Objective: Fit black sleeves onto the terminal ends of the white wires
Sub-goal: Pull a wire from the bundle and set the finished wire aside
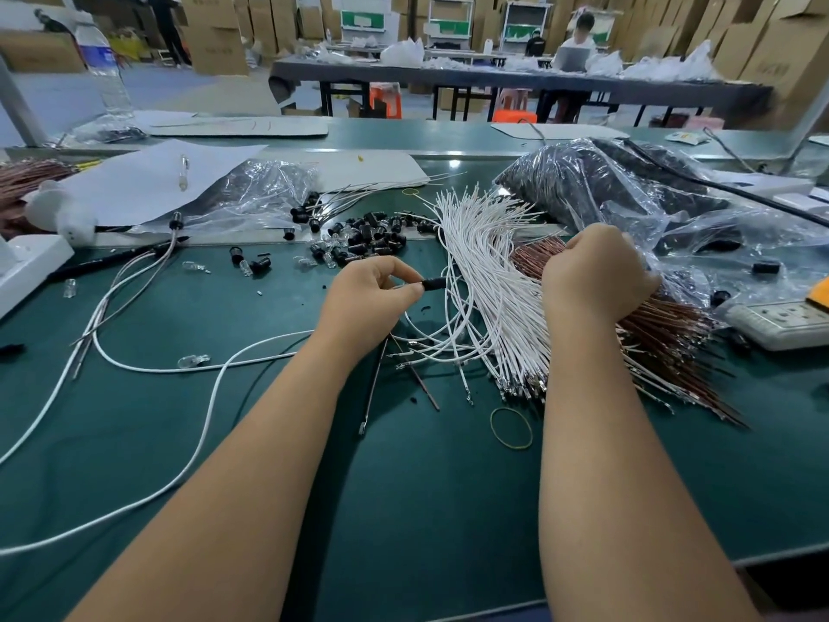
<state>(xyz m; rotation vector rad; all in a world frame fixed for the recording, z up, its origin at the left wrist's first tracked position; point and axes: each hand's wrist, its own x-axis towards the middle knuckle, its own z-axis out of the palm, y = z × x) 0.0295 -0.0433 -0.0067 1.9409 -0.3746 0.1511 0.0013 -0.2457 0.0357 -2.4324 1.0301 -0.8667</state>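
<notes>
Your left hand (372, 291) pinches one black sleeve (434, 284), lying roughly level, its free end pointing right toward the fanned bundle of white wires (484, 280), too many to count. Your right hand (596, 271) curls over the one brown wire bundle (664, 334); what it holds, you cannot tell.

Both bare forearms reach forward over the green tabletop (403, 487). The left hand (365, 294) hovers above it, thumb and forefinger pinching a small black sleeve (434, 284), other fingers curled. The right hand (596, 273), farther right over the tabletop, shows its back, fingers curled down and hidden from view.
</notes>
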